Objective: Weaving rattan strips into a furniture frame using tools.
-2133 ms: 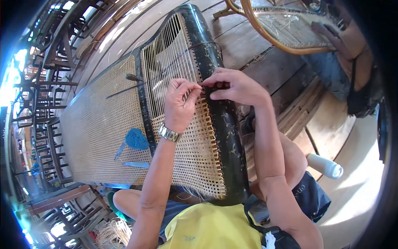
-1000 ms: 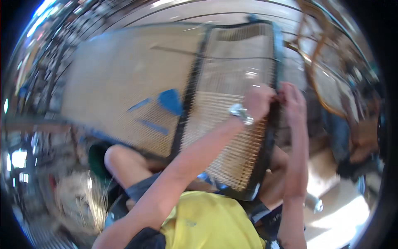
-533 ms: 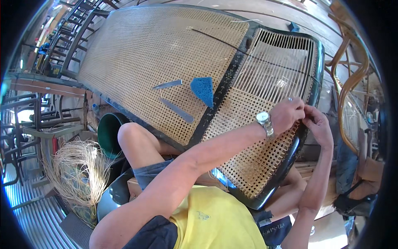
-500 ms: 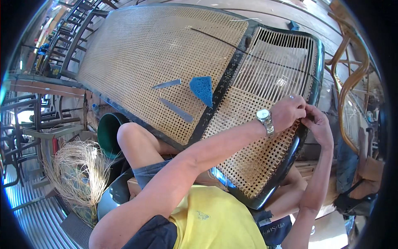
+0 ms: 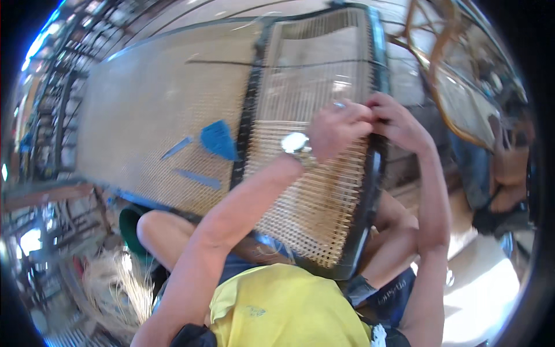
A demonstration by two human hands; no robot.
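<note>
A panel of woven cane (image 5: 306,211) fills a dark, glossy frame (image 5: 354,246) in front of me. Its near part is a close lattice; toward the far end only parallel strands (image 5: 315,87) run lengthwise. My left hand (image 5: 340,132), with a watch at its wrist, is over the right side of the panel, fingertips pinched together. Facing it, my right hand (image 5: 399,122) is closed at the frame's right rail, its fingertips meeting the left's. Motion blur and the fingers hide whatever is between them. A thin dark rod (image 5: 225,62) lies across the far strands.
Left of the panel, a larger cane sheet (image 5: 133,115) carries a blue pad (image 5: 218,140) and two tapered metal blades, one upper (image 5: 176,148), one lower (image 5: 199,178). A bundle of loose cane strands (image 5: 130,283) and a green bucket (image 5: 132,231) are at lower left. A curved wooden frame (image 5: 436,87) stands right.
My view has swung, so the panel and cane sheet appear farther left, and the picture is blurrier. Both hands stay together at the frame's right rail.
</note>
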